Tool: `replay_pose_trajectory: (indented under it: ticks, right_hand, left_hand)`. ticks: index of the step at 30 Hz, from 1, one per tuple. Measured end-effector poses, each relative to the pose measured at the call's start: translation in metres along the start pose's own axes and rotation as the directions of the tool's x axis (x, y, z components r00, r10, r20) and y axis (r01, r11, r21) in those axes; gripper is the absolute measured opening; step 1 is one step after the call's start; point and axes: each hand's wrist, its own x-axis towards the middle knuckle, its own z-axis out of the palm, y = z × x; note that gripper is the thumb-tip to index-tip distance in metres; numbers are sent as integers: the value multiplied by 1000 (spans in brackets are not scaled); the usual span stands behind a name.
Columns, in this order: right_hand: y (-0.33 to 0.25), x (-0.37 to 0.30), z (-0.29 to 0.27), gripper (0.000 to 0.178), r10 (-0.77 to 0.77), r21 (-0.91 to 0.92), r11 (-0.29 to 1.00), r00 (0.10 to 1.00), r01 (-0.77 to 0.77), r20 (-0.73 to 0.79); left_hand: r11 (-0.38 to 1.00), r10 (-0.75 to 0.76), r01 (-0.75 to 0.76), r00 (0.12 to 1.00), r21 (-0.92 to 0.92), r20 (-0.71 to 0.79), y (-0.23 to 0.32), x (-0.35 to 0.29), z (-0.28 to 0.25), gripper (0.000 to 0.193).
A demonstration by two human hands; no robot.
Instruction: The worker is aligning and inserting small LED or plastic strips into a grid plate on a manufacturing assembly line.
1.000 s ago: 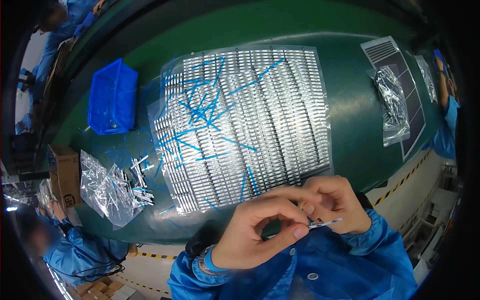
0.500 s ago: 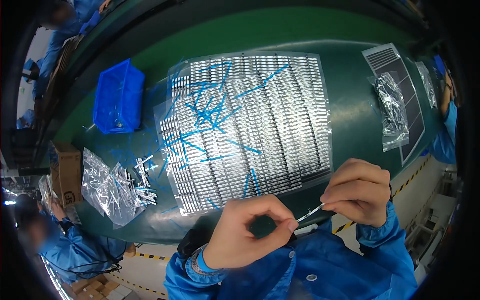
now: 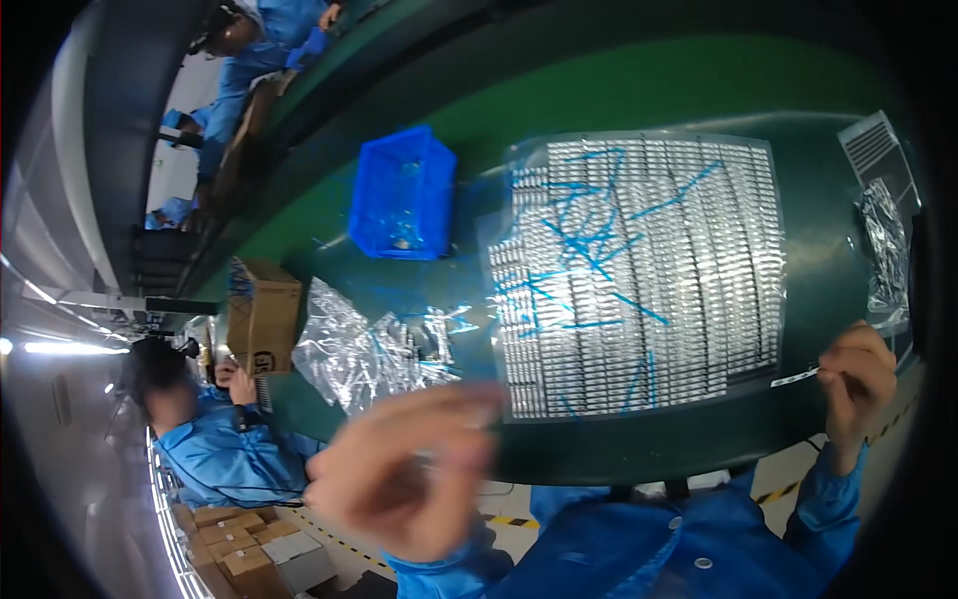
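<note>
One blue bin contains a few small bits (too tiny to make out). At the right, one clear bag holds silvery pieces, too crowded to count. One white strip is pinched in the right hand, near the sheet. The left hand is blurred; I cannot tell its grip.

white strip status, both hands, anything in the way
Right hand pinching white strip by one end. Left hand well apart, blurred, grip unclear. White strip's free end uncovered; blue strips lie across sheet.
</note>
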Motion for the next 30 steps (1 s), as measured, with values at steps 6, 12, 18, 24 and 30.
replay_pose_trajectory:
  ticks: [6,12,18,24,30]
  right_hand:
    - [-2,-5,20,14,100,135,986,995,-101,17]
    - [-5,-3,17,12,218,115,969,976,-219,24]
    - [2,2,16,16,332,58,936,926,-347,177]
    - [11,-2,25,17,340,41,932,907,-361,247]
    - [19,-10,22,19,253,-18,966,925,-258,284]
  left_hand:
    - [823,-58,109,992,557,-109,-64,38,-9,32]
    - [680,-79,-32,990,733,117,-58,9,-5,46]
    - [881,-94,-66,946,468,311,-19,-15,46,45]
    - [957,-206,286,800,-55,564,-19,-37,89,19]
    - [996,-84,39,777,86,623,-26,-55,120,23]
